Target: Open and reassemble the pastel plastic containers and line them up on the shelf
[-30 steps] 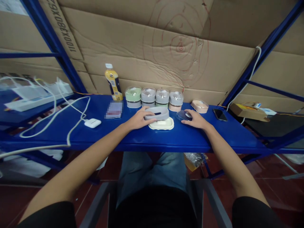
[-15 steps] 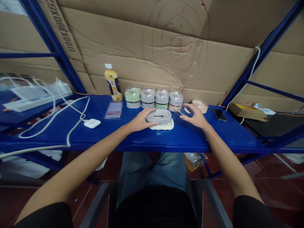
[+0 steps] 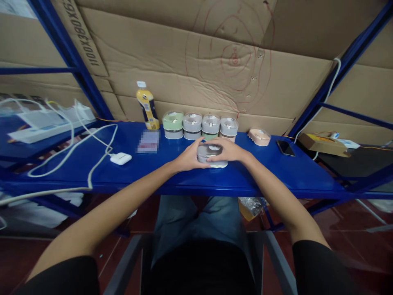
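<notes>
In front of the grey container (image 3: 203,153), a bare strip of worktop (image 3: 199,180) lets a hand in from the near edge, bounded by the left forearm (image 3: 147,180) and right forearm (image 3: 267,184). Its sides are taken — the left hand (image 3: 188,159) and right hand (image 3: 231,150) wrap it. Behind, a row of stacked containers (image 3: 193,122) blocks passage. Rightward, bare surface lies between the right forearm and the phone (image 3: 286,148); the peach container (image 3: 260,138) stands farther back. Leftward, there's room beside the white case (image 3: 120,158) — beyond it, looped cable (image 3: 91,175) obstructs.
</notes>
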`<move>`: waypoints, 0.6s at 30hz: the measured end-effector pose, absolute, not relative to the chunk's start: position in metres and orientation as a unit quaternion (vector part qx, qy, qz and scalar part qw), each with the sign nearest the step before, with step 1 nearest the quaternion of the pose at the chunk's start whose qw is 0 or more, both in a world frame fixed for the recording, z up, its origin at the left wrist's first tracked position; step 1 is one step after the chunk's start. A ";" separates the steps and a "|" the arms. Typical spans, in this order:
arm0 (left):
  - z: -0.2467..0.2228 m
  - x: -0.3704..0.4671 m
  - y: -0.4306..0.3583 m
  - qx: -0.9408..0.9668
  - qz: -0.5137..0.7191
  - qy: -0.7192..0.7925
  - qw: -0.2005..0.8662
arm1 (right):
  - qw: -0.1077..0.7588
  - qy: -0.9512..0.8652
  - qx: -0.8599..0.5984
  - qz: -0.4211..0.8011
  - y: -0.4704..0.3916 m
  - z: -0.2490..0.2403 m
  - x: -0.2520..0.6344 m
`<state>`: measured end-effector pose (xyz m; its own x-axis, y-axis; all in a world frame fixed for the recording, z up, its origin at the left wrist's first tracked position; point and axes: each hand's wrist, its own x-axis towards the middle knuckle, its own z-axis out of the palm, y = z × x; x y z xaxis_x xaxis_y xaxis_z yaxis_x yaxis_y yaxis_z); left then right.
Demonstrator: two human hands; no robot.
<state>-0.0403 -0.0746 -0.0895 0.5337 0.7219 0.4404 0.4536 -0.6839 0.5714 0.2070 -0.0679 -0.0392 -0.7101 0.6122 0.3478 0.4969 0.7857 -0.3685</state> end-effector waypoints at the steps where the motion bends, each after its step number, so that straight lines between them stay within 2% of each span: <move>1: -0.090 -0.040 -0.074 0.855 0.339 0.341 0.192 | 0.227 -0.918 -0.297 0.131 -0.067 -0.039 0.208; 9: -0.092 -0.039 -0.074 0.876 0.300 0.330 0.181 | 0.246 -0.899 -0.354 0.078 -0.108 -0.060 0.228; 18: -0.091 -0.033 -0.080 0.889 0.272 0.317 0.190 | 0.226 -0.867 -0.442 0.034 -0.160 -0.074 0.253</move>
<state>-0.0333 -0.0795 -0.0909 0.6518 0.6660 0.3628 0.4599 -0.7275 0.5092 0.2531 -0.1599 -0.0739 -0.5067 0.7824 0.3621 0.7512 0.6068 -0.2599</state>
